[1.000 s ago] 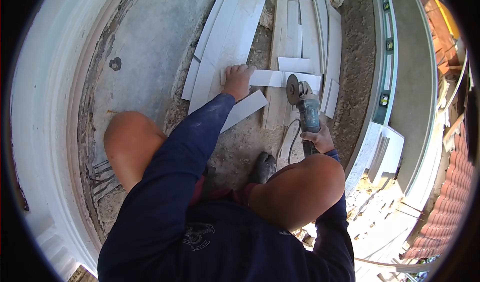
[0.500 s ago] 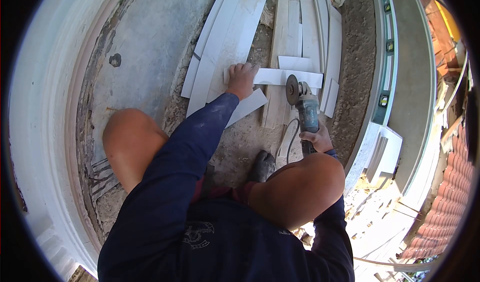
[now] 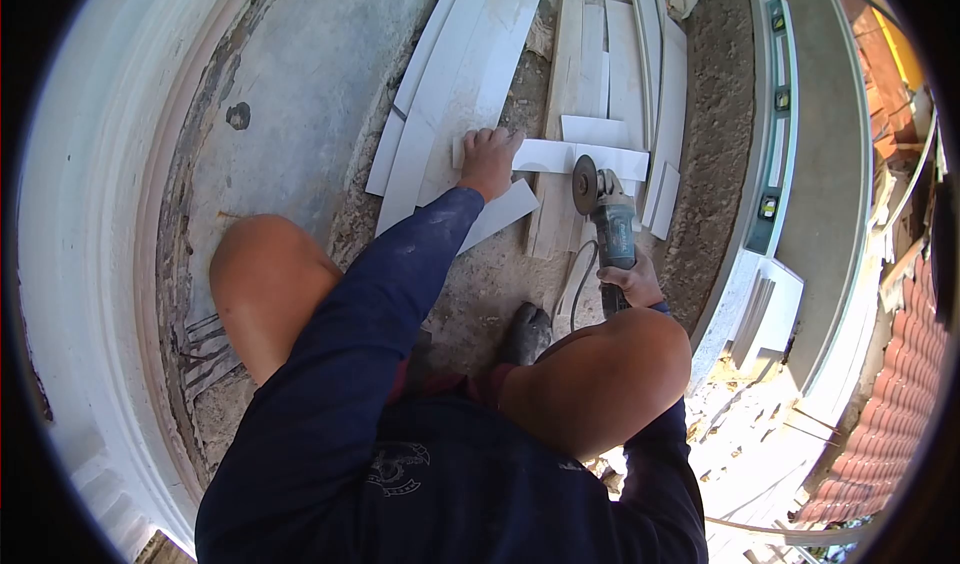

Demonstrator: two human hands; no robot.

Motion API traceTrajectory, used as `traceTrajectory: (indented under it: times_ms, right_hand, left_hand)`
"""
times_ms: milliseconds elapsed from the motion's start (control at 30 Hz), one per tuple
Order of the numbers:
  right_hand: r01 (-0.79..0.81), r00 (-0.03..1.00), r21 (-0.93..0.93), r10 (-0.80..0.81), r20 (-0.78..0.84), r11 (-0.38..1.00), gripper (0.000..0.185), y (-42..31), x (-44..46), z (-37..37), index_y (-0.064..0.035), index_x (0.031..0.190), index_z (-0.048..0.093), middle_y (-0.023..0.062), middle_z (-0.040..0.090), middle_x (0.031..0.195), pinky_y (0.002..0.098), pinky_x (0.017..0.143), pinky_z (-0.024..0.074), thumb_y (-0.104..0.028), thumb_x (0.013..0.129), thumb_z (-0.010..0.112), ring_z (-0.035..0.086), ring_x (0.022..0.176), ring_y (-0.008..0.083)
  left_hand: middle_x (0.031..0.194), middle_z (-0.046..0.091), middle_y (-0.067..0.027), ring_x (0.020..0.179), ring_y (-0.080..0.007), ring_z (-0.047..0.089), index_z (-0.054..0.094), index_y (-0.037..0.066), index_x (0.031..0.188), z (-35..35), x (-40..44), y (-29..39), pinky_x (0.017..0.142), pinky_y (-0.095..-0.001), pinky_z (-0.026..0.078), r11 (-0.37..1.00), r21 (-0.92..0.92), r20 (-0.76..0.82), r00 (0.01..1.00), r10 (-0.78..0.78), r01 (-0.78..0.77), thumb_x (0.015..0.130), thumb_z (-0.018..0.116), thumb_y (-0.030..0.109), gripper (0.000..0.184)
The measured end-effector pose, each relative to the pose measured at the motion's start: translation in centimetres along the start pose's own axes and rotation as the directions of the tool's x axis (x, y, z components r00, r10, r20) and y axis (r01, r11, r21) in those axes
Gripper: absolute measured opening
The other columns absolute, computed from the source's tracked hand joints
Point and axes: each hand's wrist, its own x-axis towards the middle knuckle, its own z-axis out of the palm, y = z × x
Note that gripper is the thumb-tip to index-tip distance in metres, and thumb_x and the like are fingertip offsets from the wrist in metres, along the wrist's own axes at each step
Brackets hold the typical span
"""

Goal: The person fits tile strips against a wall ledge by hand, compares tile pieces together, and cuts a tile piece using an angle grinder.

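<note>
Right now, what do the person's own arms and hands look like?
The left sleeve and right sleeve are long and dark navy; the left one has pale, dusty-looking smudges. The left hand and right hand are gloveless.

The narrow strip [image 3: 610,161] was white, as were the broad boards [image 3: 500,34], the latter with beige dust smears; the grinder [image 3: 614,239] had a teal body and a dark brown disc [image 3: 585,185]. The shirt [image 3: 480,504] was navy blue with a pale line-drawn emblem [image 3: 398,469]. The spirit level [image 3: 777,154] was teal and white with yellow-green vials [image 3: 768,207], the floor slab [image 3: 310,84] mottled blue-grey, and the roof sheeting [image 3: 885,394] ribbed red-brown.
</note>
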Motion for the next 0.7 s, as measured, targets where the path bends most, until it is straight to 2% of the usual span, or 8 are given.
traceTrajectory:
  times_ms: [700]
  right_hand:
    - [-0.030,0.999,0.022,0.031,-0.021,0.999,0.054,1.0,0.5,0.4,0.0022,0.109,0.059,0.0061,0.064,0.085,0.0325,0.066,0.0540,-0.012,0.063,0.082,0.063,0.071,0.0168]
  left_hand:
    - [0.121,0.055,-0.0079,0.120,-0.0285,0.047,0.056,0.016,0.134,0.1,0.1,0.1,0.104,-0.0509,0.027,0.999,0.030,0.003,1.000,-0.020,0.020,0.076,0.073,0.010,0.061]
